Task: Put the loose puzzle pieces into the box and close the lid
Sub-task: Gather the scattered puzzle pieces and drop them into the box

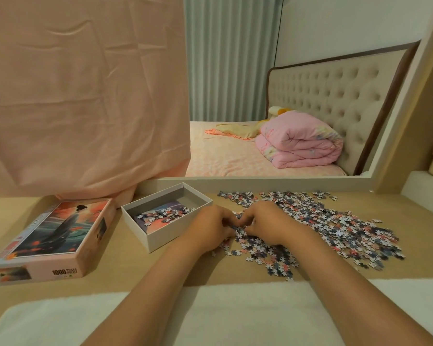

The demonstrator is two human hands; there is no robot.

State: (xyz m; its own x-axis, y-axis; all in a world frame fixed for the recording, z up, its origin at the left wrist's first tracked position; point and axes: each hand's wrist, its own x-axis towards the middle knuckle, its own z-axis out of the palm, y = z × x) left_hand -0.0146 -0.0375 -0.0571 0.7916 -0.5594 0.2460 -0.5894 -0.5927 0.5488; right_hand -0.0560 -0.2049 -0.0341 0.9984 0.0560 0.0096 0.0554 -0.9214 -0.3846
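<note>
Scooping: I am cupping my left hand (211, 226) and right hand (268, 222) together, fingers curled round a clump of loose puzzle pieces (335, 228). Box (168, 237), just left, is holding few; most are lying right. Lid (58, 233), far left, is sitting off.

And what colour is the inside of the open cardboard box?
Grey walls inside the open white cardboard box, seen in the head view.

Bedroom furnishings sitting beyond the tabletop (135, 275)
A pink cloth (80, 96) is hanging at upper left; a folded pink quilt (300, 143) is lying on the bed (223, 158) right of centre, before a tufted headboard (335, 91).
</note>
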